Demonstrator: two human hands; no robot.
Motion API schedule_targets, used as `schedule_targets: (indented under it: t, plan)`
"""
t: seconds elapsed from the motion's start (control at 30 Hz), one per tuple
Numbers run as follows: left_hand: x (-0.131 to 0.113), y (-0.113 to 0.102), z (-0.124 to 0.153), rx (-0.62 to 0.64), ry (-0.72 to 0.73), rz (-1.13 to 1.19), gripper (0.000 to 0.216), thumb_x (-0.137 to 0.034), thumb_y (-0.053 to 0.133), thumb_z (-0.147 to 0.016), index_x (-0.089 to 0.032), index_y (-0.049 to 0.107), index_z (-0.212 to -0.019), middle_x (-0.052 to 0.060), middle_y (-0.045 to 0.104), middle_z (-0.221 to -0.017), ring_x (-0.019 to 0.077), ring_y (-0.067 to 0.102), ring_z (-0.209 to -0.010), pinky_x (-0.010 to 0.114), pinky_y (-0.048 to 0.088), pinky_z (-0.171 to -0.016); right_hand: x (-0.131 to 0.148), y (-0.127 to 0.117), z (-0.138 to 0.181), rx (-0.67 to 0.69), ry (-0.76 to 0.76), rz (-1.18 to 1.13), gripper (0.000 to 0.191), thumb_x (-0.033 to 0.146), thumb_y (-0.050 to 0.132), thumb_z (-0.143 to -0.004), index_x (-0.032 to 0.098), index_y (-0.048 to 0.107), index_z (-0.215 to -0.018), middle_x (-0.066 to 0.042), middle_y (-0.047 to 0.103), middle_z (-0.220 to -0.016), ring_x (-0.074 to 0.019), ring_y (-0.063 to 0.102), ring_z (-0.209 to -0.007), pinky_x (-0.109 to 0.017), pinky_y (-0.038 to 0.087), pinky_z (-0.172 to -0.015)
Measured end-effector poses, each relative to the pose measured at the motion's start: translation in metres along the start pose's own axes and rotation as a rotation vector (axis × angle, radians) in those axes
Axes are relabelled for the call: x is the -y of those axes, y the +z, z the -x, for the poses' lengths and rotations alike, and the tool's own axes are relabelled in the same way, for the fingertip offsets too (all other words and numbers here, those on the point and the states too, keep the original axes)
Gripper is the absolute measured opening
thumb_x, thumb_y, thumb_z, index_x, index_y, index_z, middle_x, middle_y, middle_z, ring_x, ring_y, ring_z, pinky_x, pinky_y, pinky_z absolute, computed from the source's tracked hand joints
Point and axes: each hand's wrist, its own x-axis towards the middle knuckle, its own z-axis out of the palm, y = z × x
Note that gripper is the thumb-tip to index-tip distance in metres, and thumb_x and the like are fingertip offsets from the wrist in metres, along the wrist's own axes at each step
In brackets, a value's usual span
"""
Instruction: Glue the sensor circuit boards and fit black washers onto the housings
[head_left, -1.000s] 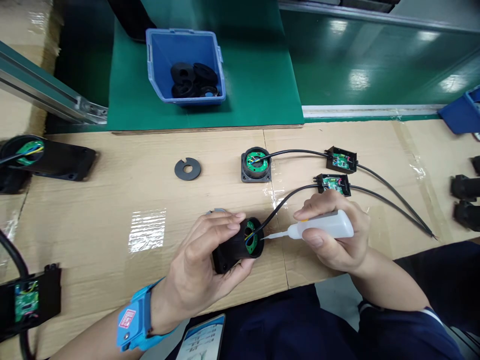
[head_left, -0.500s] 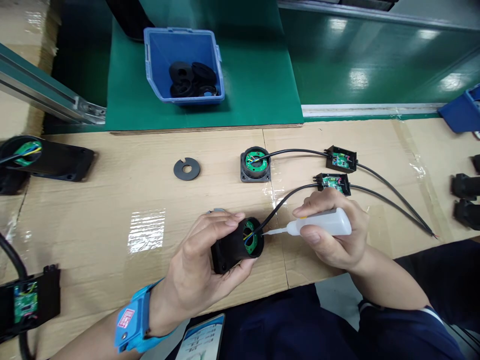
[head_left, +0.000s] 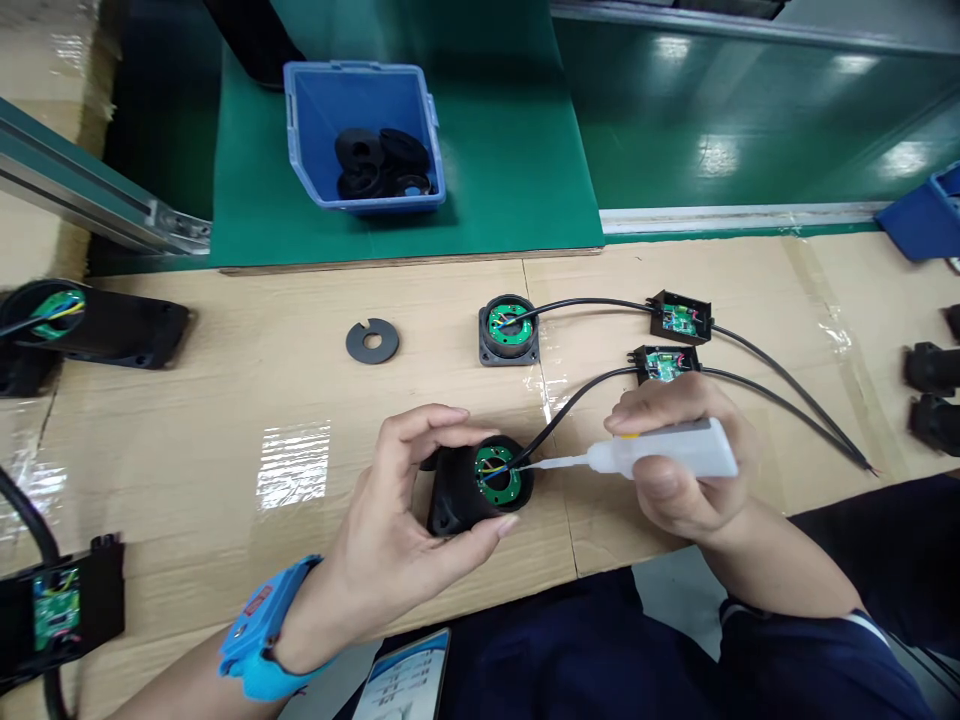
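My left hand (head_left: 405, 520) grips a black round housing (head_left: 457, 490) by its sides, tilted so its mouth faces right. Inside sits a green ring circuit board (head_left: 504, 488) with coloured wires. My right hand (head_left: 694, 465) squeezes around a white glue bottle (head_left: 682, 450); its thin nozzle tip reaches into the housing's mouth, near the board's edge. From that mouth a black cable (head_left: 574, 398) runs to a small open box with a circuit board (head_left: 666, 364), partly behind my right fingers. Beyond stands a second housing (head_left: 509, 330), its cable joined to another open box (head_left: 679, 318).
A black slotted ring (head_left: 373, 341) lies on the cardboard. At the back, a blue bin (head_left: 365, 135) holds several black discs. More black housings (head_left: 127, 325) and a boxed circuit board (head_left: 56, 605) are at left. A phone (head_left: 401, 675) lies at the front edge.
The housing has turned so more of its mouth and board face up. My left fingers have shifted on it, and my right hand with the bottle has moved slightly right.
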Motion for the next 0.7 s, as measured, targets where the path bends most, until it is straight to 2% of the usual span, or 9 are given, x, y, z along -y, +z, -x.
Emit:
schedule_targets:
  t: [0.13, 0.3, 0.43, 0.7]
  plan:
    - [0.002, 0.002, -0.001, 0.048, -0.009, 0.042, 0.077, -0.025, 0.087, -0.076, -0.029, 0.04, -0.137, 0.009, 0.073, -0.117, 0.0294, 0.074, -0.113, 0.051, 0.061, -0.1, -0.003, 0.006, 0.0, -0.075, 0.119, -0.116, 0.018, 0.042, 0.071, -0.094, 0.025, 0.073, -0.099, -0.001, 0.068, -0.078, -0.0131, 0.059, -0.055, -0.029, 0.049, -0.047]
    - [0.0, 0.006, 0.0, 0.102, -0.035, 0.105, 0.069, -0.022, 0.081, -0.082, -0.029, 0.039, -0.137, 0.011, 0.072, -0.122, 0.0279, 0.073, -0.116, 0.043, 0.066, -0.092, -0.002, 0.014, -0.004, -0.027, 0.187, -0.15, 0.019, 0.041, 0.073, -0.093, 0.022, 0.069, -0.092, 0.003, 0.063, -0.07, -0.0106, 0.059, -0.056, -0.024, 0.046, -0.048]
    - [-0.002, 0.007, 0.001, 0.107, -0.031, 0.121, 0.069, -0.02, 0.082, -0.082, -0.029, 0.04, -0.136, 0.008, 0.072, -0.12, 0.0245, 0.074, -0.113, 0.039, 0.066, -0.093, 0.001, 0.016, -0.006, 0.044, 0.176, -0.164, 0.017, 0.036, 0.074, -0.092, 0.021, 0.067, -0.091, 0.005, 0.061, -0.067, -0.0084, 0.057, -0.055, -0.021, 0.046, -0.049]
    - [-0.002, 0.009, 0.0, 0.144, -0.027, 0.231, 0.07, -0.012, 0.08, -0.083, -0.029, 0.039, -0.137, 0.01, 0.071, -0.124, 0.0245, 0.073, -0.117, 0.036, 0.065, -0.095, 0.0, 0.017, -0.004, 0.092, 0.162, -0.204, 0.019, 0.032, 0.077, -0.091, 0.015, 0.067, -0.09, 0.005, 0.059, -0.07, -0.0042, 0.054, -0.055, -0.017, 0.043, -0.049]
